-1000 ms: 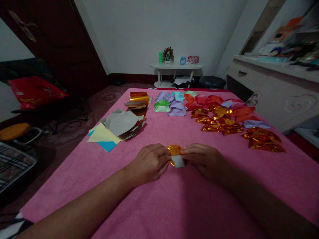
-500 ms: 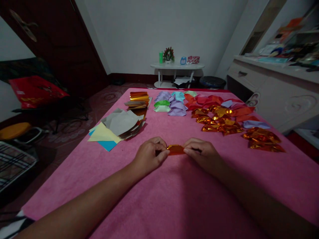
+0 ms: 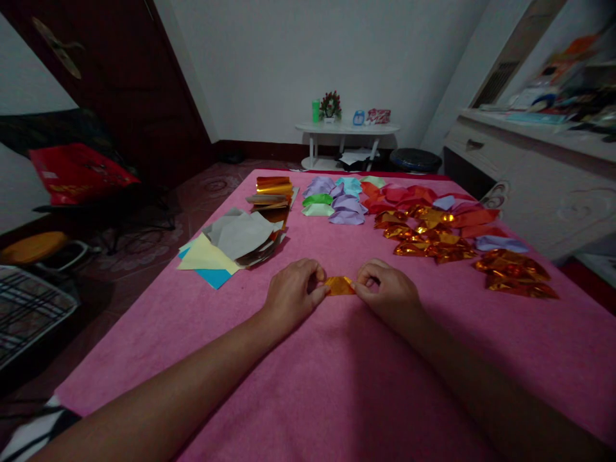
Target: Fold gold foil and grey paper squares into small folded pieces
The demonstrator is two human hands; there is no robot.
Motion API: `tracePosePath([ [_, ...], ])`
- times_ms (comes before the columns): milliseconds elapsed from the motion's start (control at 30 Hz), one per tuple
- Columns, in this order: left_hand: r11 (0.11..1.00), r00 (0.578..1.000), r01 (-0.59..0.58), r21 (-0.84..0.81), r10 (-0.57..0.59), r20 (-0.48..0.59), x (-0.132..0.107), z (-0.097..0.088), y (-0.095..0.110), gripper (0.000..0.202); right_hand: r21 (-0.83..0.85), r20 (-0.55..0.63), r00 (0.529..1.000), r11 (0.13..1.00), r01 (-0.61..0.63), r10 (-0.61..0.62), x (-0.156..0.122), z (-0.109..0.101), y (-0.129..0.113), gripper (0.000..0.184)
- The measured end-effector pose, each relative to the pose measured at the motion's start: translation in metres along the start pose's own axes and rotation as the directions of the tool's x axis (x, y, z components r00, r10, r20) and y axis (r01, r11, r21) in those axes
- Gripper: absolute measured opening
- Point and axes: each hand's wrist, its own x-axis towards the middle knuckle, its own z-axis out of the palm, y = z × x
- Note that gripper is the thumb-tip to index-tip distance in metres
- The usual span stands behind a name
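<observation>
A small folded piece of gold foil paper [image 3: 340, 286] lies between my two hands, low over the pink cloth [image 3: 289, 385]. My left hand [image 3: 297, 285] pinches its left end between thumb and fingers. At its right end, my right hand [image 3: 387, 287] closes in a similar pinch. The piece has slanted ends and a flat lower edge. Finished-looking gold foil folded shapes [image 3: 517, 273] sit to the right of my right hand. Left of my left hand lies a loose pile of grey-backed paper sheets [image 3: 245, 234], with yellow paper [image 3: 206, 255] and blue paper [image 3: 214, 277] beneath.
A stack of gold foil sheets [image 3: 273, 189] lies at the far left of the table. Purple folded papers [image 3: 347, 210], green ones [image 3: 317, 204] and red ones [image 3: 414, 194] fill the far side. A drawer cabinet [image 3: 529, 160] stands on the right, a chair with a red bag [image 3: 79, 173] on the left.
The gold foil piece now shows a flatter, brighter face, and its slanted ends stand out more. My hands stay at its two ends. The whole view has shifted slightly.
</observation>
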Motion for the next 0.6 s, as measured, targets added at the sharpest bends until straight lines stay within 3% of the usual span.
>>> tracePosePath([
  [33, 1.000, 1.000, -0.017, 0.014, 0.017, -0.004, -0.001, 0.000, 0.000, 0.008, -0.007, -0.010, 1.000, 1.000, -0.026, 0.026, 0.000, 0.001, 0.000, 0.004],
  [100, 0.997, 0.998, -0.068, 0.044, 0.068, 0.009, -0.002, 0.000, 0.000, 0.013, -0.001, -0.007, 0.999, 0.999, -0.049, 0.049, 0.000, 0.002, -0.001, 0.012],
  [367, 0.957, 0.960, -0.258, 0.134, 0.239, 0.148, -0.001, -0.007, -0.004, 0.035, -0.087, -0.007, 1.000, 0.996, 0.016, -0.017, -0.001, 0.000, -0.009, 0.009],
  [600, 0.962, 0.959, -0.255, 0.096, 0.239, 0.151, 0.011, -0.008, -0.008, 0.024, -0.017, 0.015, 0.997, 0.997, 0.070, -0.070, -0.002, -0.002, -0.007, 0.017],
])
